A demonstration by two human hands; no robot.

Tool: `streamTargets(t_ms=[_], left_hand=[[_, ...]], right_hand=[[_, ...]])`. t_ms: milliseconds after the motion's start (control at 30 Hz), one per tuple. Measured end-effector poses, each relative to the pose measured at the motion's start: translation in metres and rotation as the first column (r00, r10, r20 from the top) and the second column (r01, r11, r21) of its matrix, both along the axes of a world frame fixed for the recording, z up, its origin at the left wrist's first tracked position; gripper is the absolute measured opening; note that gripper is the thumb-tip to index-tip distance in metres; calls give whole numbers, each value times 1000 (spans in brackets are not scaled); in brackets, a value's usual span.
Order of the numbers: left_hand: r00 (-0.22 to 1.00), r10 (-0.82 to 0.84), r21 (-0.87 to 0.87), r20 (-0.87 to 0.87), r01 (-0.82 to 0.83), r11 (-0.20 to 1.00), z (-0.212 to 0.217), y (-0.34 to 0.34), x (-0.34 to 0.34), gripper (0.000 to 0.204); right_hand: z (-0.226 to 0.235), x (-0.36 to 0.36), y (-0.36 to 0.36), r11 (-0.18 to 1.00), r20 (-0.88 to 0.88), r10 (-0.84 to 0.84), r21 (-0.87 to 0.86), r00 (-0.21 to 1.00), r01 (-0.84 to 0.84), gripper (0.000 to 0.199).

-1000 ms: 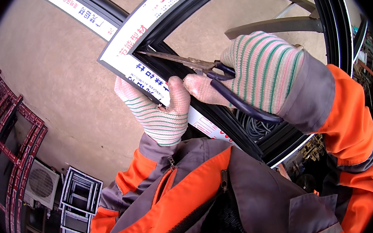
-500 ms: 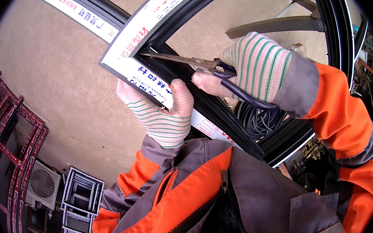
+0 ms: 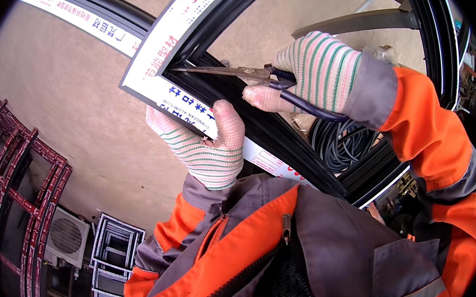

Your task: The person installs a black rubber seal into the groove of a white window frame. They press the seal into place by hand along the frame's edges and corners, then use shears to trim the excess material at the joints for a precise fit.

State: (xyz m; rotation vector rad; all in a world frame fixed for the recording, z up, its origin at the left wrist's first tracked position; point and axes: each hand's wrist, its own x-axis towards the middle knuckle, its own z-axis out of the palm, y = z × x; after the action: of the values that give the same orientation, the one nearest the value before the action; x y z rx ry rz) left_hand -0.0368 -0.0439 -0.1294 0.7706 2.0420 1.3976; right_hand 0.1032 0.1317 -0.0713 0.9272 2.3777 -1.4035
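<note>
A black window frame (image 3: 284, 150), its outer face covered with white printed film (image 3: 171, 20), lies slanted in front of me with one corner pointing left. My left hand (image 3: 206, 146), in a striped knit glove, grips the frame's near side just below that corner, thumb on the film and fingers round the outer edge. In my right hand (image 3: 319, 72), gloved alike, is a pair of scissors (image 3: 248, 73) with dark blue handles. Their long, worn blades look closed, and the tips rest in the inner corner of the frame. Whether the tips press on a seal there is too small to tell.
Behind the corner runs another film-covered profile (image 3: 82, 20). A coil of black cord (image 3: 340, 141) shows through the frame's opening, below a dark metal leg (image 3: 357, 22). Red-wrapped frames (image 3: 20, 181), an outdoor air-conditioner unit (image 3: 66, 236) and stacked small frames (image 3: 115, 243) stand at the left.
The frame corner, scissors and right hand appear slightly farther left and up, while the background at lower left has shifted right. Both grips are the same, with the blade tips still in the corner.
</note>
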Motion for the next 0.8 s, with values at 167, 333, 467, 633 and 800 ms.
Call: streamTargets(t_ms=[167,333,467,633,800], left_hand=[[995,-48,71,-89,55,996,-9,-3,-2,59],[1000,-5,35,29,4,999,-3,-1,1,69],[996,14,-13,89,-13,1000,0,-1,1,79],[999,-20,-31,37,21,999,2,0,0,79],[999,-5,19,50,4,1000,-1,1,2,78]], right_hand=[[-6,6,-1,999,3,-10,31,1000,9,39],[-14,8,2,999,3,16,47,1000,-16,38],[-20,10,2,997,2,28,65,1000,-28,37],[-34,11,1,993,-3,53,101,999,-53,36],[-51,9,-2,985,-15,82,156,997,-79,34]])
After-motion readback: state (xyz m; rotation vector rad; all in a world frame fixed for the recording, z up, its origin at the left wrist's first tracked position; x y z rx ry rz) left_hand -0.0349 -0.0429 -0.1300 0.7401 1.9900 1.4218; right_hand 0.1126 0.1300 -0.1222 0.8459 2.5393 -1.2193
